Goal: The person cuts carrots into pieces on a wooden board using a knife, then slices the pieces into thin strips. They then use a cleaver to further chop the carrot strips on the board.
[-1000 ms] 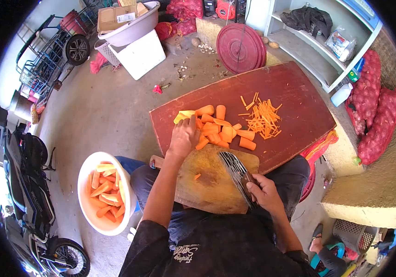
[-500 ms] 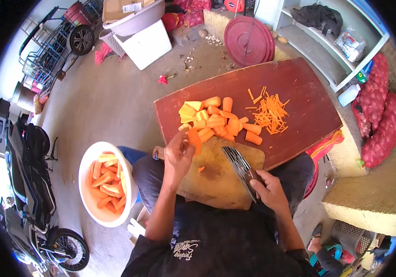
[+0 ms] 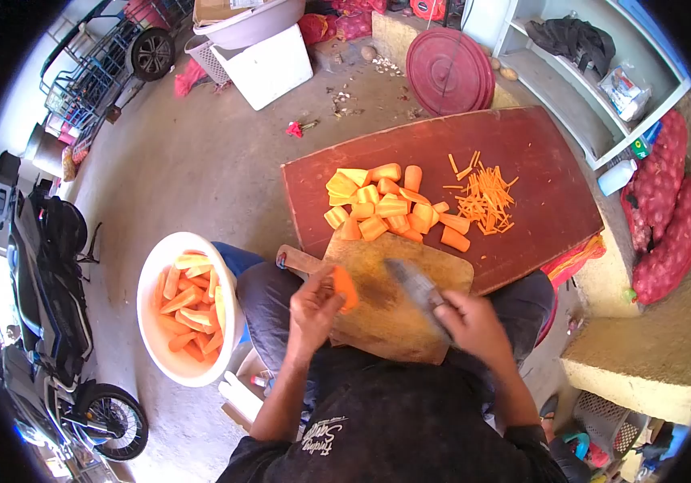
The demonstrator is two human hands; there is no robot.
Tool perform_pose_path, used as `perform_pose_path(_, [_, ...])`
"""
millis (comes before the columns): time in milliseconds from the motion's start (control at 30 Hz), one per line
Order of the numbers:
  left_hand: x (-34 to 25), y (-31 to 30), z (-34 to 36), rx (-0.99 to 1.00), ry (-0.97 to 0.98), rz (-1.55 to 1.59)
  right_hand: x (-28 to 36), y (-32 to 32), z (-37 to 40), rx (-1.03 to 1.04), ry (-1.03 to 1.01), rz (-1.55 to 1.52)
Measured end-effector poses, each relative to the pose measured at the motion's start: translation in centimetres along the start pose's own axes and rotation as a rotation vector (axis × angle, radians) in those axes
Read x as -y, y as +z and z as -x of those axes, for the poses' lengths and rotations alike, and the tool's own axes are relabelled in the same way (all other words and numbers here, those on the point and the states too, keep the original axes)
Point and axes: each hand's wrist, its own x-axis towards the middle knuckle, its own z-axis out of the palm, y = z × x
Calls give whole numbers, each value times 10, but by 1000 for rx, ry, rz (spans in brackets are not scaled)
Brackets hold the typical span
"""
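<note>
Red-brown table [image 3: 551,181] | carrot piece [image 3: 346,290]: bright orange, flat-faced | left grip [image 3: 313,314]: pinching it | right grip [image 3: 477,326]: round blurred knife [image 3: 415,286]

Left hand [image 3: 312,315] here, carrot piece [image 3: 345,290] in its grip at the cutting board's [image 3: 398,340] left side; right of that, the right hand [image 3: 478,326], knife [image 3: 415,285] above the board. Beyond the grip, carrot chunks [image 3: 392,207] on the table [image 3: 551,185], carrot shreds [image 3: 487,199] farther right! Off left, the tub [image 3: 147,314], carrot lengths [image 3: 191,301] inside.
</note>
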Motion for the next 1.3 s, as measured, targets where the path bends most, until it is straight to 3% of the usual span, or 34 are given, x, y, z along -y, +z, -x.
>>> perform_pose_path(67, [4, 15, 5, 86, -86, -23, -9, -28, 5, -110, 69, 7])
perform_pose_path(200, [18, 52, 15, 97, -2, 11, -12, -52, 19, -138, 151, -86])
perform_pose_path(300, [10, 61, 18, 43, 14, -218, -12, -29, 26, -46, 148, -195])
perform_pose_path(400, [-13, 52, 18, 84, 279, -768, 3, 5, 23, 16, 138, -222])
perform_pose_path(533, [-15, 37, 19, 144, 298, -731, 11, 21, 18, 33, 136, -224])
perform_pose_path(733, [-10, 39, 18, 230, 423, -767, 22, 28, 1, 91, -83, -142])
perform_pose_path(900, [-1, 46, 21, 154, 464, -785, 18, 30, -4, 102, -100, -48])
perform_pose_path(1200, [7, 41, 18, 214, 499, -828, 16, 34, 7, 68, -87, -112])
perform_pose_path(1300, [9, 35, 14, 256, 618, -1005, 23, 32, 13, 70, -134, -58])
